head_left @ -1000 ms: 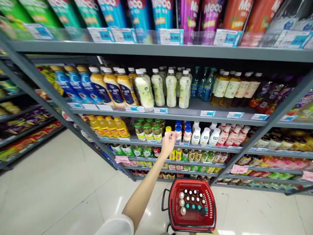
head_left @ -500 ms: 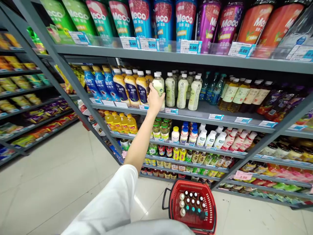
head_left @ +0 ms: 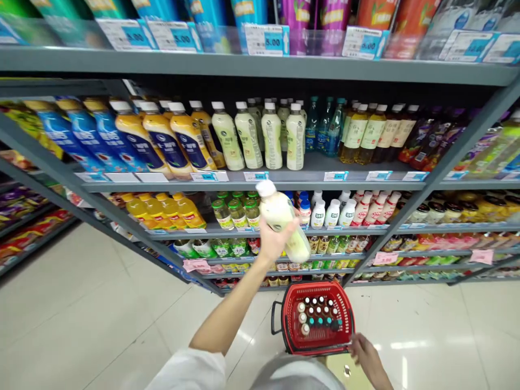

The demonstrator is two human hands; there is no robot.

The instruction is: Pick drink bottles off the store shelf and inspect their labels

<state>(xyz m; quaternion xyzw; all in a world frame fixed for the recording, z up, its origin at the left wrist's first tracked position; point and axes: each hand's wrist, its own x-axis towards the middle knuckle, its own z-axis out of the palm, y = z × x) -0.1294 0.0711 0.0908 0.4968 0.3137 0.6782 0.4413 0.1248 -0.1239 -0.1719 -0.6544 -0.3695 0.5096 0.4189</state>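
My left hand (head_left: 273, 242) is shut around a milky pale-green plastic bottle (head_left: 282, 222) with a white cap, holding it tilted in front of the lower shelves. Below it, my right hand (head_left: 365, 353) grips the near rim of a red plastic shopping basket (head_left: 313, 287). Several small bottles with white and teal caps (head_left: 319, 317) stand packed inside the basket. Similar pale-green bottles (head_left: 271, 132) stand in a row on the shelf above my left hand.
Grey metal shelving (head_left: 252, 65) fills the view ahead, stocked with drinks, jars and price tags. Tall Meco drink cups (head_left: 247, 11) line the top shelf. Snack shelves (head_left: 24, 211) stand at the left, beyond a tiled floor (head_left: 101, 292).
My left hand has moved down from the shelf row, now holding a pale-green bottle. My right hand has come into view on the basket rim. The view has tilted and shifted.
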